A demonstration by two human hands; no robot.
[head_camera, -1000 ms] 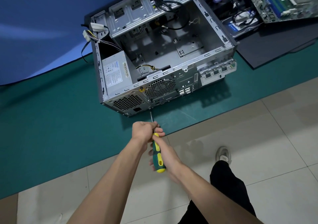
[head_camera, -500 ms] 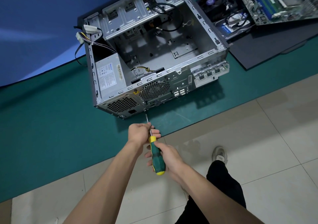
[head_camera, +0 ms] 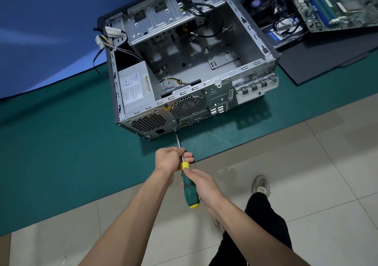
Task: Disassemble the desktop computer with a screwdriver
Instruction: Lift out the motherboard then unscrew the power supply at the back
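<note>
An open grey computer case (head_camera: 241, 69) lies on its side on a green mat, its rear panel facing me. The power supply (head_camera: 135, 89) sits inside at the left, with loose cables above it. A screwdriver (head_camera: 189, 192) with a green and yellow handle points at the rear panel's lower edge, its tip at a screw beside the power supply grille. My right hand (head_camera: 202, 184) grips the handle. My left hand (head_camera: 169, 159) holds the metal shaft just ahead of the handle.
A motherboard (head_camera: 335, 1), a cooler fan (head_camera: 257, 3) and a drive (head_camera: 286, 32) lie on a black panel (head_camera: 327, 61) at the far right. The green mat (head_camera: 61, 143) meets pale floor tiles near me. My shoe (head_camera: 260, 186) and trouser leg are at the lower right.
The view has shifted a little, so the case sits slightly left and lower in frame. Both hands stay on the screwdriver at the same screw; my right hand's grip has turned slightly on the handle.
</note>
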